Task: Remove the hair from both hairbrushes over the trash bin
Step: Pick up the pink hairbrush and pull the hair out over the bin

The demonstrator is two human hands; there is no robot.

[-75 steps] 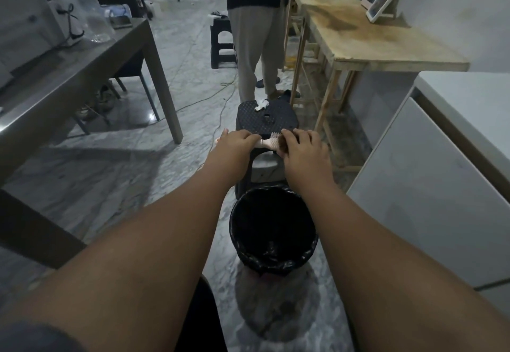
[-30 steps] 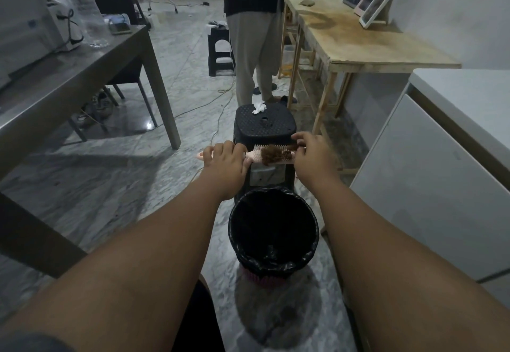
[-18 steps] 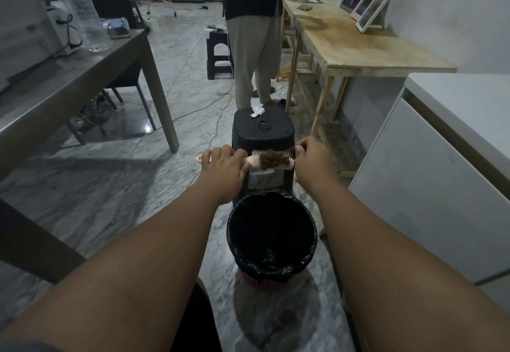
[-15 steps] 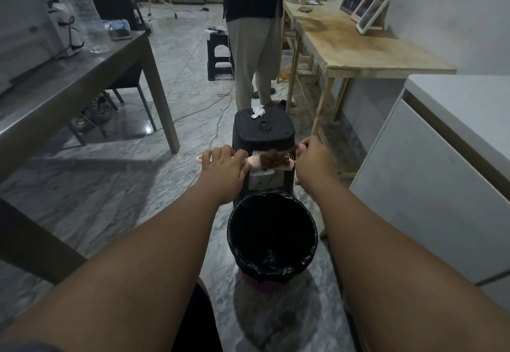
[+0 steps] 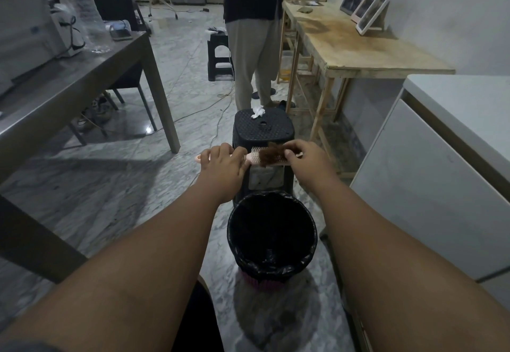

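Note:
A pink hairbrush [image 5: 255, 158] is held level, bristles up, in front of a black stool and just beyond the trash bin [image 5: 271, 237], which has a black liner. My left hand [image 5: 222, 165] is closed around the brush handle. A brown clump of hair [image 5: 271, 155] sits on the bristles. My right hand [image 5: 306, 157] pinches this clump at the brush head, thumb and fingers on it. No second hairbrush can be made out.
The black plastic stool [image 5: 262, 128] stands right behind the bin with a crumpled white tissue [image 5: 257, 111] on it. A person [image 5: 254, 34] stands beyond it by a wooden table [image 5: 353, 45]. A grey table [image 5: 69, 81] is at left, a white cabinet [image 5: 430, 175] at right.
My right hand has slid from the tip of the brush onto the hair and now pinches it. The left hand keeps the handle in the same spot.

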